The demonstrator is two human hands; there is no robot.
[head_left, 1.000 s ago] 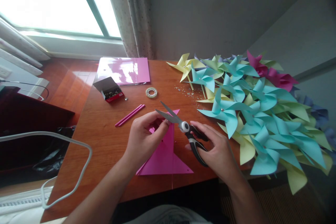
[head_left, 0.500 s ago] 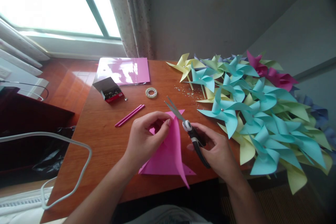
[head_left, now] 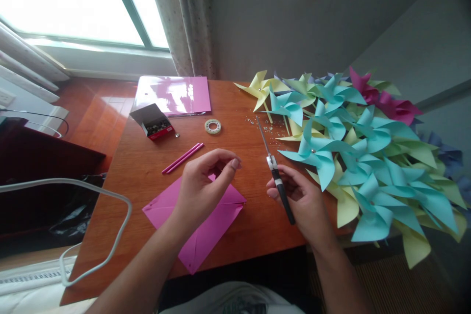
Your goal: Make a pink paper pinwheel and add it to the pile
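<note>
Scissors [head_left: 276,175] with black-and-white handles are gripped in my right hand [head_left: 303,201], blades pointing up and away from me. My left hand [head_left: 204,184] hovers over a pink paper square [head_left: 215,228], thumb and index finger pinched together; whatever is between them is too small to name. The square lies flat on the table, with slits running in from its corners and small holes near the corners. My left wrist and hand hide part of it.
Several paper pinwheels [head_left: 320,149] cover the table's right side. Tiny scraps [head_left: 270,130] lie beside them. Toward the back are a tape roll [head_left: 213,126], pink sticks [head_left: 183,158], a red box of small metal pieces [head_left: 158,130] and packaged pink paper [head_left: 172,95]. A white cable [head_left: 123,235] loops at left.
The pink paper has gone from raised in my left hand to lying flat, further left. The scissors have swung upright and their blades have come together. My left hand stays pinched.
</note>
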